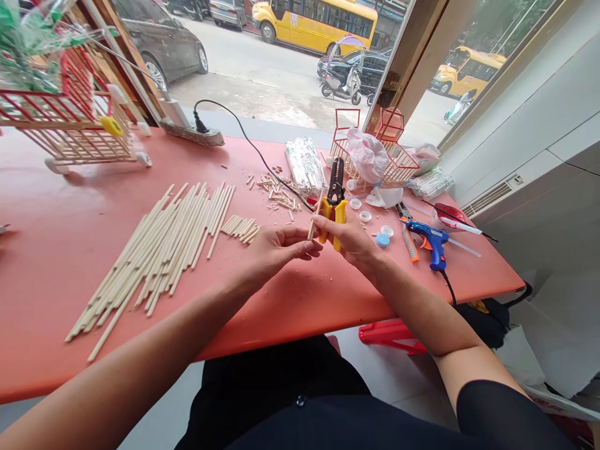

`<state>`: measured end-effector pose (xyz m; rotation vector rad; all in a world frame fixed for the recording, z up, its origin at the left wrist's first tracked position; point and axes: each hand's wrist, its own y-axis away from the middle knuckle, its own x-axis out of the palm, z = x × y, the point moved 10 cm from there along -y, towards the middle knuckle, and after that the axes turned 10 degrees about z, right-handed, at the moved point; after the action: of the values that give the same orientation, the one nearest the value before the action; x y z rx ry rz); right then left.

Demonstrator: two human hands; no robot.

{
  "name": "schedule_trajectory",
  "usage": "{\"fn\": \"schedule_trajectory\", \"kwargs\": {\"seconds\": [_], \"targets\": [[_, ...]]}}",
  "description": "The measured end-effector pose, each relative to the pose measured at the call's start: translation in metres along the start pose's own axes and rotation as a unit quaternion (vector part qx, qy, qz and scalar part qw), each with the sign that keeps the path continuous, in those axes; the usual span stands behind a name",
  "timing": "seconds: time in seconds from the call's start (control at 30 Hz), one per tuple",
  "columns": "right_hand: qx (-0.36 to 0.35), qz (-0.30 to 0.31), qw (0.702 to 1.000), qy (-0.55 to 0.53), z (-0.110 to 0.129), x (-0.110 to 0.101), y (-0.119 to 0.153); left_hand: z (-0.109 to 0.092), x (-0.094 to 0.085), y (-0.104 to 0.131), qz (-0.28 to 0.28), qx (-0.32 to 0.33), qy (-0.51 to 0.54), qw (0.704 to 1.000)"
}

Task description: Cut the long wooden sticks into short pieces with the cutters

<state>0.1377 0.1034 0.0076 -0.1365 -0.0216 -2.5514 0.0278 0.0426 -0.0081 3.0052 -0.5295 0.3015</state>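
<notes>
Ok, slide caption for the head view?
Right hand holding yellow-handled pliers, left hand beside it, a short pale stick between them, over the pink table.

Pliers (335, 192), black-headed with yellow handles spread apart, held with head away from the viewer. Just left of the pliers, a thin, pale, straight stick (315, 215), slanted, upper end toward the black head.

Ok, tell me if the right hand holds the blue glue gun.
No, the glue gun lies on the table; the right hand holds yellow-handled pliers.
</notes>
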Motion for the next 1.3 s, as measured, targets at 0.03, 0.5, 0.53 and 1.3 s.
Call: {"fn": "schedule_trajectory", "kwargs": {"seconds": [0.03, 0.5, 0.53, 1.3], "targets": [[0.006, 0.002, 1.0, -0.011, -0.001, 0.0, -0.001, -0.005, -0.001, 0.002, -0.006, 0.006, -0.036, 0.999], [0.018, -0.02, 0.999, -0.02, -0.005, -0.004, 0.001, 0.003, -0.003, 0.0, -0.007, -0.001, -0.007, 1.0], [0.014, -0.023, 1.0, -0.013, -0.005, -0.004, 0.001, 0.005, -0.004, -0.001, -0.007, -0.003, 0.017, 1.0], [0.057, 0.193, 0.909, 0.364, 0.03, -0.002, 0.009, -0.036, -0.058, 0.015, -0.113, 0.063, -0.014, 0.991]]}}
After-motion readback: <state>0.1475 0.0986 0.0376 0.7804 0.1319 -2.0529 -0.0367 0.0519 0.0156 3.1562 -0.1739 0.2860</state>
